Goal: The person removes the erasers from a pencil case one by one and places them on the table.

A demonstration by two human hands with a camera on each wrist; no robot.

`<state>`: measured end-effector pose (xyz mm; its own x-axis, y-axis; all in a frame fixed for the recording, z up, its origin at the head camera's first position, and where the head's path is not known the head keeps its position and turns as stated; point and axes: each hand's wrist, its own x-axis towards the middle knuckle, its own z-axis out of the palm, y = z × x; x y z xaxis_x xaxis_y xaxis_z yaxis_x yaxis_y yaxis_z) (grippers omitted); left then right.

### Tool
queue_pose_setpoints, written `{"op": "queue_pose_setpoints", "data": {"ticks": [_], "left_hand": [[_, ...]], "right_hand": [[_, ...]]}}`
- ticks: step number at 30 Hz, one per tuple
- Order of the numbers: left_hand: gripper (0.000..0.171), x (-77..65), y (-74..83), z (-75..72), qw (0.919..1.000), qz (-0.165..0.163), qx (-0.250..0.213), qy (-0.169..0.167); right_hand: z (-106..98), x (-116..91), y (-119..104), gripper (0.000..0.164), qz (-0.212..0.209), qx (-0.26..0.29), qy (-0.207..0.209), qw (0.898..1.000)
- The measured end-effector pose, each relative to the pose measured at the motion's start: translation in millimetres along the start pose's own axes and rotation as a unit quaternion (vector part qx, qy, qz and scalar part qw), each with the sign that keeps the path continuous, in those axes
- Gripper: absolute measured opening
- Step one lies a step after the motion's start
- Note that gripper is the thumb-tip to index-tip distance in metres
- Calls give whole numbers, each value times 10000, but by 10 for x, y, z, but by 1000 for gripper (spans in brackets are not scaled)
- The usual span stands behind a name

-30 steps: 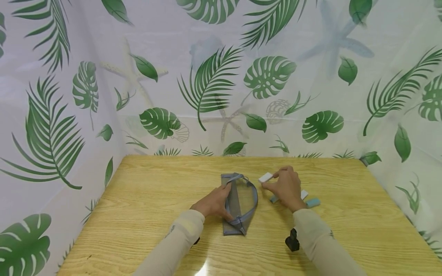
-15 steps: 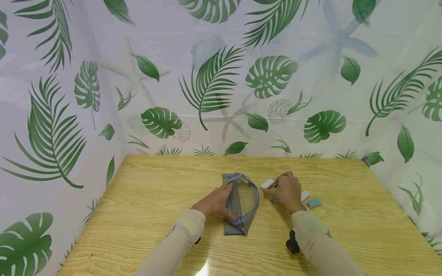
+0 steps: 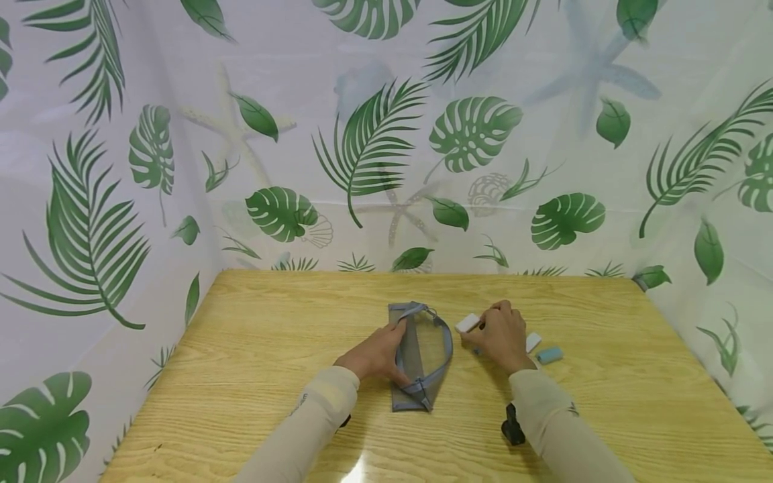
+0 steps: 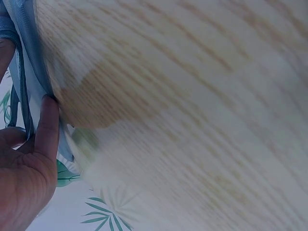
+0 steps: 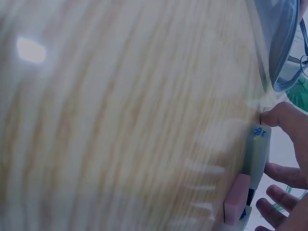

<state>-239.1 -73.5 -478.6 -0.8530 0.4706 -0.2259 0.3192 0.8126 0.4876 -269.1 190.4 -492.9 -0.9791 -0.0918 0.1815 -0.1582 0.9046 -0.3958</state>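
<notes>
A grey mesh pouch (image 3: 412,349) with blue-grey trim and a metal ring lies on the table, its mouth spread to the right. My left hand (image 3: 376,351) holds it at the left side, thumb at the near end and fingers farther up. In the left wrist view, fingers (image 4: 47,127) touch the pouch's blue edge (image 4: 36,53). Right of the pouch, my right hand (image 3: 502,335) pinches a white eraser-like block (image 3: 468,323) between thumb and fingertips. The right wrist view shows a pale block with blue marks (image 5: 257,149) beside that hand; whether it is the held one is unclear.
A white block (image 3: 533,343) and a blue block (image 3: 549,355) lie right of my right hand. Another bluish piece (image 3: 477,350) is mostly hidden beneath it. The right wrist view has a pink block (image 5: 237,199). Leaf-printed cloth (image 3: 386,147) hangs behind the wooden table (image 3: 290,315).
My right hand has come slightly nearer with the white block, then stayed put. The left hand and pouch keep their place; the head view has shifted a little.
</notes>
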Motion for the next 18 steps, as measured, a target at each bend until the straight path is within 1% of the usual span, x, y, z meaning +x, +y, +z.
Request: {"op": "queue_pose_setpoints", "data": {"ticks": [8,18], "left_hand": [[118,-6,-2,0,10000,-19,-56,17],[117,-14,1,2,10000,-15,-71,35]], "right_hand": [[-13,17,13,40,99,66,-230,9997],[11,39,61,40,58,111,-382,9992]]}}
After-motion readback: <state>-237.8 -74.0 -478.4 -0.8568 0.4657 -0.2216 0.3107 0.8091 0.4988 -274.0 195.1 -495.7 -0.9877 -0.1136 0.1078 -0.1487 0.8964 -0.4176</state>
